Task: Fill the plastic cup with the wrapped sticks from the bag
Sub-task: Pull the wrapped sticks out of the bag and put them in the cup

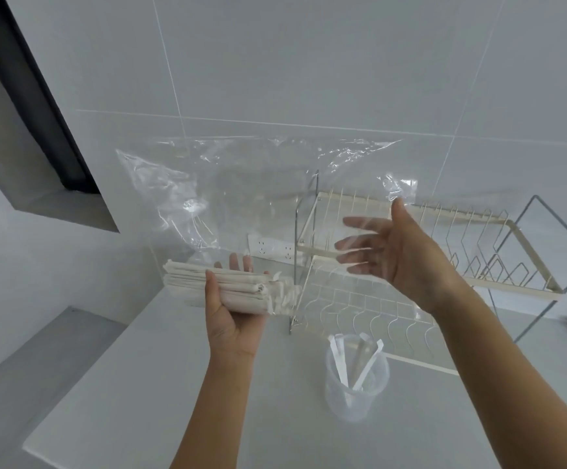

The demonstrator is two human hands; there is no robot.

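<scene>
Wrapped sticks (pixel 231 292) lie bundled in the clear bag (pixel 241 198), clasped through the film by the left hand (pixel 231 313), while the right hand (pixel 400 252), fingers spread inside the bag, should next reach them for the plastic cup (pixel 356 380) below.

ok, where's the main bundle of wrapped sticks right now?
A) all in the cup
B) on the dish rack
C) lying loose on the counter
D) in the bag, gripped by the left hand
D: the left hand grips the bundle of wrapped sticks through the clear bag; the plastic cup holds only a few.
</scene>
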